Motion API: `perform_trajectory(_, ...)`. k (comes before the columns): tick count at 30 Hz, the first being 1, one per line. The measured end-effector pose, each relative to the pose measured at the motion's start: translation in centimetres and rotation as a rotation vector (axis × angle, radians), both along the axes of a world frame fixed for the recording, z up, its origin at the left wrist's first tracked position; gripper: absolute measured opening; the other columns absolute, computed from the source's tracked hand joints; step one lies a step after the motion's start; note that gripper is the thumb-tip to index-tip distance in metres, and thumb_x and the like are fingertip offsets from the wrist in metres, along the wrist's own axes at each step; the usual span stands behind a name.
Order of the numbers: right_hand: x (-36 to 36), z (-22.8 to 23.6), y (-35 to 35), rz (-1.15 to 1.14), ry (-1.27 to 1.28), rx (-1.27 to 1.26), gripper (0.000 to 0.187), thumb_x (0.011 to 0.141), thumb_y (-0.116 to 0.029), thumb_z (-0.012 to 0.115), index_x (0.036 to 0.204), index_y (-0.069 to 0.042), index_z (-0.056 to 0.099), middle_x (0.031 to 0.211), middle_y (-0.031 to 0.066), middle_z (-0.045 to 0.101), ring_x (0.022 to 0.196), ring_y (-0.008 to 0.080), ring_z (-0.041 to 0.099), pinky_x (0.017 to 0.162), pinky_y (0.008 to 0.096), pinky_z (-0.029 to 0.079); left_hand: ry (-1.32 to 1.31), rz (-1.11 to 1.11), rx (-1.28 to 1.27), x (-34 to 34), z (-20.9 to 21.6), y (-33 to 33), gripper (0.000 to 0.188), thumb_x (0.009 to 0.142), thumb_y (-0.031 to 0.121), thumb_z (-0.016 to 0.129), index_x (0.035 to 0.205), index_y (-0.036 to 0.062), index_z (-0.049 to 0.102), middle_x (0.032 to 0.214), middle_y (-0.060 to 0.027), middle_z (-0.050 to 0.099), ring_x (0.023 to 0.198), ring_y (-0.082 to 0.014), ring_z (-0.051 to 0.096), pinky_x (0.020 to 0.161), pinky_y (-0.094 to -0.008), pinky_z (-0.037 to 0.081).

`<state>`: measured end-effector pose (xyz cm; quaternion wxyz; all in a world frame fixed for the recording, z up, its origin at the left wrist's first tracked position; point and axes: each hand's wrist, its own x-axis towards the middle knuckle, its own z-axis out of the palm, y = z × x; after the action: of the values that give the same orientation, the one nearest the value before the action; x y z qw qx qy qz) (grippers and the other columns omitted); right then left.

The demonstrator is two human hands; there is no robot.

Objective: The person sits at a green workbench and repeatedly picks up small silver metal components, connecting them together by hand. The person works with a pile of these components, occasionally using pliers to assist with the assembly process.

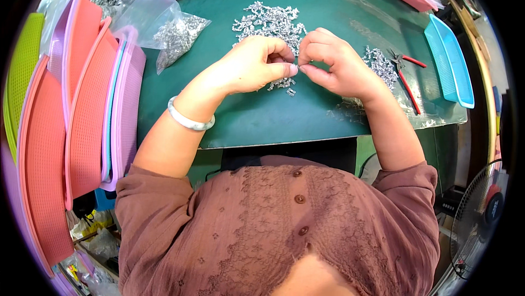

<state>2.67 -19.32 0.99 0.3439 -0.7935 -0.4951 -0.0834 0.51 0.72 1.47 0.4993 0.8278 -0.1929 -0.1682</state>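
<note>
Tabletop (246,118): saw green, with baskets (90,126) at left, open room along front edge (284,143). Saw left hand (254,66) and right hand (339,66) pinched narrow over metal parts (268,22); could not tell whether holding anything.

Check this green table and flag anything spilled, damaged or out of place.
Nothing looks clearly spilled or damaged. Slightly untidy: the red-handled pliers lie splayed open beside the smaller pile of silver pieces, on the right, rather than closed and set aside.

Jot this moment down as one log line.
Left hand, right hand: fingertips close together | Anything held: too small to tell | Green table: loose small silvery pieces; red-handled pliers at right
</note>
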Motion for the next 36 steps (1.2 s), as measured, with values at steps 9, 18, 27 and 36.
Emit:
perform_trajectory(9,-0.2,0.1,0.5,-0.064,-0.07,0.084,0.011,0.069,-0.004,0.063,0.076,-0.004,0.055,0.077,0.0071,0.053,0.077,0.026,0.05,0.067,0.034,0.043,0.271,0.089,-0.293,-0.3,-0.5,-0.1,0.013,0.086,0.015,0.057,0.087,0.0026,0.06,0.07,0.0025,0.055,0.058,-0.0038,0.048,0.051,-0.0171,0.039)
perform_trajectory(18,-0.5,-0.2,0.6,-0.107,-0.018,0.137,0.01,0.07,-0.004,0.063,0.078,-0.004,0.057,0.079,0.0079,0.057,0.078,0.0262,0.053,0.068,0.0337,0.044,0.144,0.199,-0.346,-0.8,-1.3,-0.5,0.009,0.082,0.009,0.061,0.087,0.0015,0.061,0.071,0.0018,0.056,0.059,-0.0039,0.049,0.051,-0.0167,0.04)
perform_trajectory(27,-0.5,-0.1,0.7,-0.122,-0.069,0.18,0.012,0.068,-0.002,0.063,0.078,-0.004,0.058,0.081,0.0077,0.058,0.08,0.0256,0.055,0.069,0.0336,0.045,0.202,0.193,-0.421,-0.9,-1.1,-0.4,0.009,0.08,0.007,0.064,0.087,0.0015,0.06,0.072,0.0009,0.057,0.059,-0.0046,0.051,0.052,-0.0172,0.042)
perform_trajectory(36,-0.3,-0.5,0.5,-0.139,-0.042,0.09,0.012,0.068,-0.003,0.063,0.079,-0.006,0.059,0.081,0.0072,0.056,0.08,0.0263,0.053,0.069,0.0348,0.044,0.021,0.213,-0.439,-0.8,-2.1,-0.4,0.009,0.078,0.003,0.063,0.086,0.0016,0.06,0.074,0.001,0.058,0.063,-0.0042,0.053,0.057,-0.0172,0.043)
